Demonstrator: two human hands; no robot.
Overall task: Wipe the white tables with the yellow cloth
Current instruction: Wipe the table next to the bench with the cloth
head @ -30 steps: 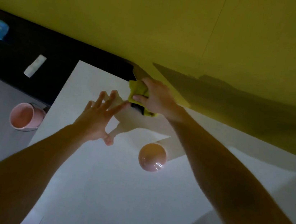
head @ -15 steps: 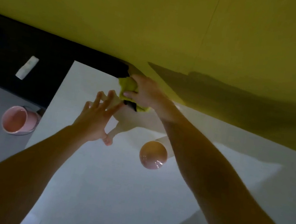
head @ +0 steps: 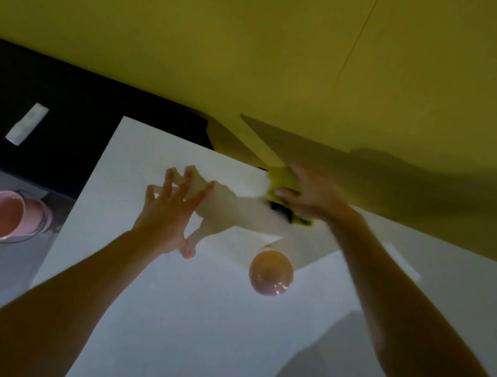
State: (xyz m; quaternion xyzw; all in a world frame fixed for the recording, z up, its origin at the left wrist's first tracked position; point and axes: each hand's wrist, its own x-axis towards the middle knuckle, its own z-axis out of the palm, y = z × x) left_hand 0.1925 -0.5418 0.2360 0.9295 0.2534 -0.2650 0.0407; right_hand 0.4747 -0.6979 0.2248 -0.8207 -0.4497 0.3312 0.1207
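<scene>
Your right hand (head: 309, 193) is clamped over the crumpled yellow cloth (head: 283, 180) at the far edge of the smooth white table (head: 160, 319), hard against the yellow wall (head: 259, 47), hiding most of it. Your left hand (head: 168, 209) lies flat on the table, fingers spread, apart from the right. Can't make out the glossy round pinkish thing (head: 270, 273) nearby, and the small white strip (head: 27, 124) is too blurry to read.

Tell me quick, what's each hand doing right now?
Left hand: open, fingers spread over the white table.
Right hand: gripping the yellow cloth.
</scene>
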